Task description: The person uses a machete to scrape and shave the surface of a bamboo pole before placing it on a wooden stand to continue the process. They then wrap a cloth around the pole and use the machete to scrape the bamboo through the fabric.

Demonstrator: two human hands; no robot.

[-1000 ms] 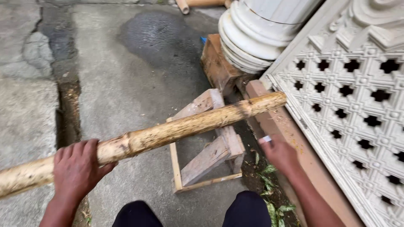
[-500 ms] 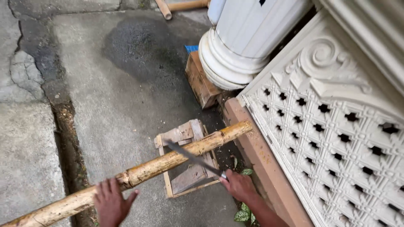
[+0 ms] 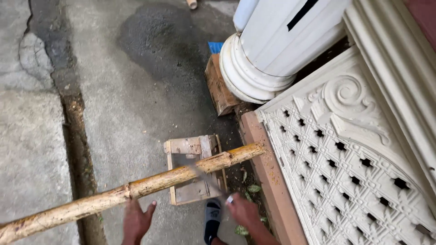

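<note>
A long yellow-brown bamboo pole (image 3: 136, 188) lies slanted across a small wooden stool frame (image 3: 186, 146) on the concrete. My left hand (image 3: 136, 220) is at the bottom edge, fingers spread, its fingertips just at the pole's near side. My right hand (image 3: 243, 211) is closed around the handle of a thin blade (image 3: 206, 180). The blurred blade reaches up to the pole above the stool. A foot in a dark sandal (image 3: 211, 220) stands between my hands.
A white round column base (image 3: 254, 72) rises at the upper right, with a wooden block (image 3: 218, 88) against it. A cream carved lattice panel (image 3: 354, 159) and a reddish ledge (image 3: 268, 172) run along the right. A dirt-filled crack (image 3: 75, 136) crosses the concrete on the left.
My left hand has let go of its grip on top of the pole and now sits below it. My right hand has brought the blade onto the pole. The view has shifted upward.
</note>
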